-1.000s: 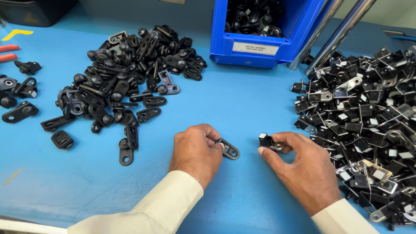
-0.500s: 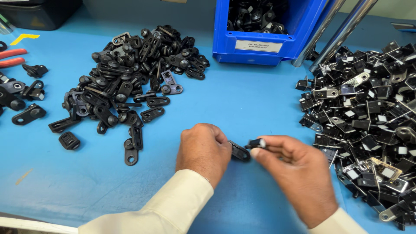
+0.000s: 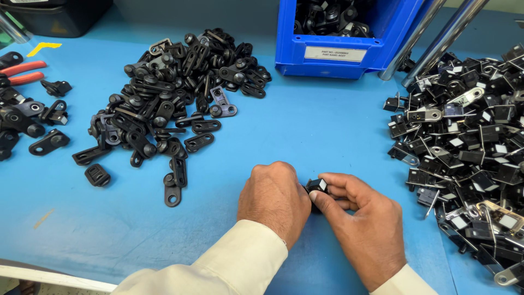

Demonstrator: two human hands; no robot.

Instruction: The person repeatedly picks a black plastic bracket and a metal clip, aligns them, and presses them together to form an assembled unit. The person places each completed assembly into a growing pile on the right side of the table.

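A moment ago the two hands were a little apart, one with a flat black link and the other with a small black block. Now the left hand (image 3: 274,198) and the right hand (image 3: 360,226) have come together in the middle, low on the blue surface (image 3: 305,125), so it looks like the two pieces are being pushed into one. The small black piece (image 3: 316,187) sits between the fingertips of both hands, and both grips are pinched shut on it. It is dark and boxy, with a little pale patch on its top face. The flat link is mostly hidden behind the left hand, so I cannot tell how well it fits. A pile of black links (image 3: 164,104) lies well to the left. A heap of black and silver clips (image 3: 469,147) lies to the right. A blue bin (image 3: 338,38) stands behind.
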